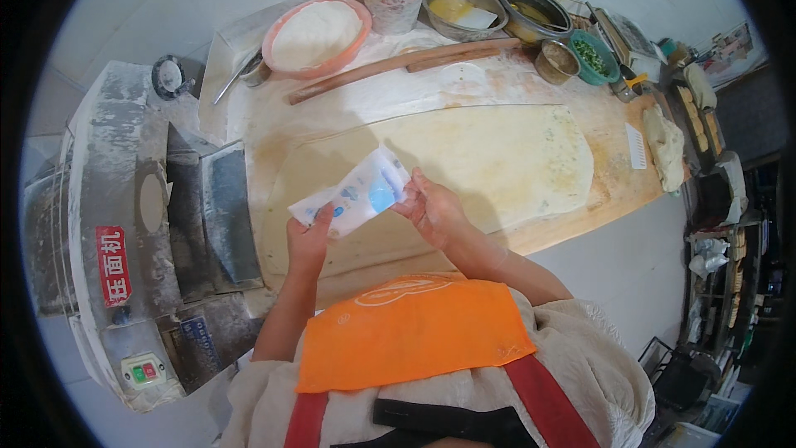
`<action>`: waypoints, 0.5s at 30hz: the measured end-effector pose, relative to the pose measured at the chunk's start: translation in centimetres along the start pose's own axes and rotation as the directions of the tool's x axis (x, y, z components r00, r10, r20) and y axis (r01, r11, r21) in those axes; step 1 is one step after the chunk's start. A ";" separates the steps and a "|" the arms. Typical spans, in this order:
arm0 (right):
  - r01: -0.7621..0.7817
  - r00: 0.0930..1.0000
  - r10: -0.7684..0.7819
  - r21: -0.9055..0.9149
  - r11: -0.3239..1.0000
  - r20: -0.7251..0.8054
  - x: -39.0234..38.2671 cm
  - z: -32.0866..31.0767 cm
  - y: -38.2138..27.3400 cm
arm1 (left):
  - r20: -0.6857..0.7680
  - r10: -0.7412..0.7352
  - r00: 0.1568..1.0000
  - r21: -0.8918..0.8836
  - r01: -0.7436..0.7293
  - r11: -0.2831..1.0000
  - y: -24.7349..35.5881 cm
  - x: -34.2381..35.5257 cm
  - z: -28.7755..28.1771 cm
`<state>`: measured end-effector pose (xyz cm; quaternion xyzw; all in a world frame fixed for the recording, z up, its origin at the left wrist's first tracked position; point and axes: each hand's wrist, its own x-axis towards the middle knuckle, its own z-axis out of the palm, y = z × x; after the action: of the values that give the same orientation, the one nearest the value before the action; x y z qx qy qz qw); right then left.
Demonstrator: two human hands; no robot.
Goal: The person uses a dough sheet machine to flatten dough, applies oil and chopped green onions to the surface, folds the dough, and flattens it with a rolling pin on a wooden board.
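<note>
Both hands pinch a small white-and-blue plastic packet, the left hand at its lower end and the right hand at its upper, above the rolled-out dough sheet on the table; it looks sealed, perhaps, so a steady grip near one corner would serve best.

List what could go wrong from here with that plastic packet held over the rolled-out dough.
1. Both hands, left hand and right hand, hold the white and blue packet directly above the dough sheet; if it opens suddenly, its contents may dump in one spot.
2. A loosened grip could drop the packet onto the dough.
3. The dough nearly reaches the edge of the wooden board, so leaning in might drag it.
</note>
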<state>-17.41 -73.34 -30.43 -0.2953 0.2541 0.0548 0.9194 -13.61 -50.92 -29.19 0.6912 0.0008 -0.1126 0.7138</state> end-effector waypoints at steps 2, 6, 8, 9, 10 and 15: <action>0.010 0.999 -0.010 0.006 1.000 0.034 0.3 -0.2 0.6 | -0.029 -0.001 1.000 -0.011 0.000 1.000 0.0 -0.2 -0.4; 0.016 0.993 -0.021 0.049 0.999 0.113 0.8 0.1 1.8 | -0.167 -0.012 0.986 -0.039 0.005 0.999 -1.1 0.1 -1.5; 0.020 0.992 -0.008 -0.094 0.995 0.129 1.0 0.3 2.1 | -0.198 0.047 0.979 0.015 -0.045 0.999 -2.9 0.8 -3.5; 0.033 0.992 -0.001 -0.248 0.968 0.130 1.3 -0.2 2.1 | -0.172 0.110 0.979 0.074 -0.099 0.992 -3.9 1.2 -5.3; 0.046 0.993 0.003 -0.399 0.916 0.121 1.6 -1.3 1.7 | -0.151 0.095 0.984 -0.042 -0.102 0.994 -4.0 1.5 -5.6; 0.293 0.640 -0.759 -0.876 0.383 -0.118 6.0 -16.3 -10.2 | -0.093 -0.085 0.992 -0.456 0.033 0.889 -2.3 0.8 -6.6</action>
<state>-16.75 -91.31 -39.56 -0.7403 0.3191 -0.2281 0.5460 -12.16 -44.62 -31.92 0.5105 0.0874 -0.0926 0.8504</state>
